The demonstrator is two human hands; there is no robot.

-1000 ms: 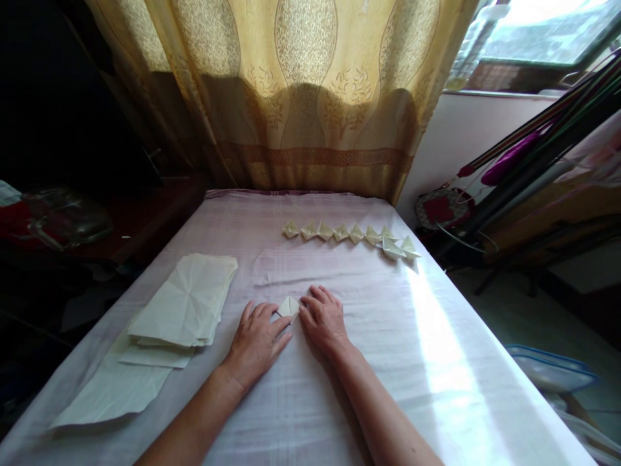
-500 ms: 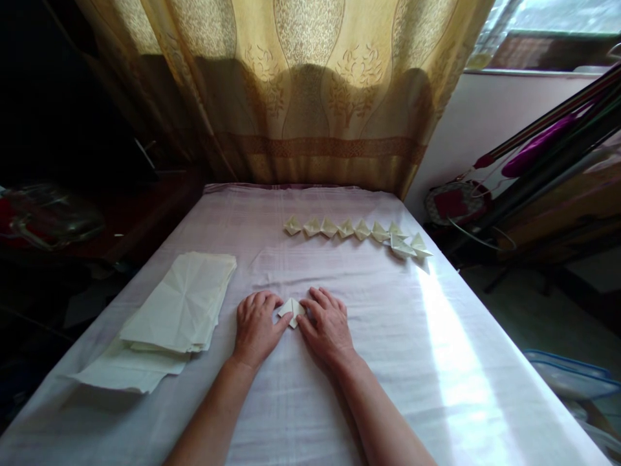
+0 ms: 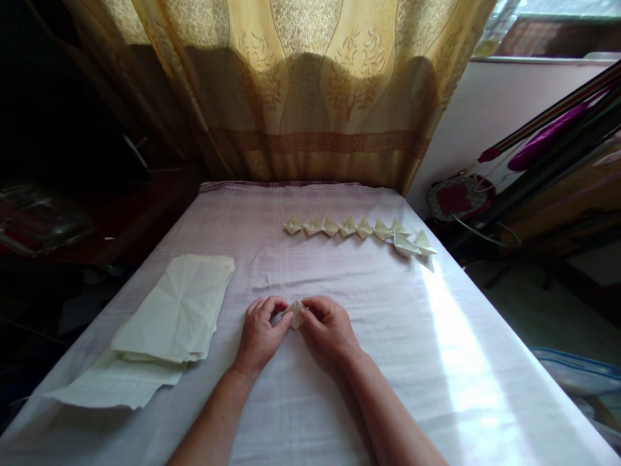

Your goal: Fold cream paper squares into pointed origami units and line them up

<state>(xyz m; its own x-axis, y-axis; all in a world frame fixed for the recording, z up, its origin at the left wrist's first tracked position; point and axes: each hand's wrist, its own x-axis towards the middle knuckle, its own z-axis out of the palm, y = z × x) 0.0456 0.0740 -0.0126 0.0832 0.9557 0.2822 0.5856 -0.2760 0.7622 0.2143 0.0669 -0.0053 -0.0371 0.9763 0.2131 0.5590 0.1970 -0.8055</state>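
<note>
While both hands (image 3: 261, 331) (image 3: 334, 329) pinch it, the folded paper (image 3: 296, 313) looks pale and diamond-shaped.

- Left hand (image 3: 259, 333) and right hand (image 3: 332, 327) are hemming in the folded paper (image 3: 296, 313) at 9 and 3 o'clock from it.
- Beyond the left hand, stacked sheets (image 3: 174, 304) are blocking 8 to 10 o'clock.
- Folded pieces (image 3: 363, 228) are barring 12 to 2.
- Bare cloth (image 3: 407, 323) is leaving passage at 11 and past the right hand at 3.

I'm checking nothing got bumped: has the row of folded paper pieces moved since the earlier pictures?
No; the row of folded paper pieces keeps its place against the table's right edge.
</note>
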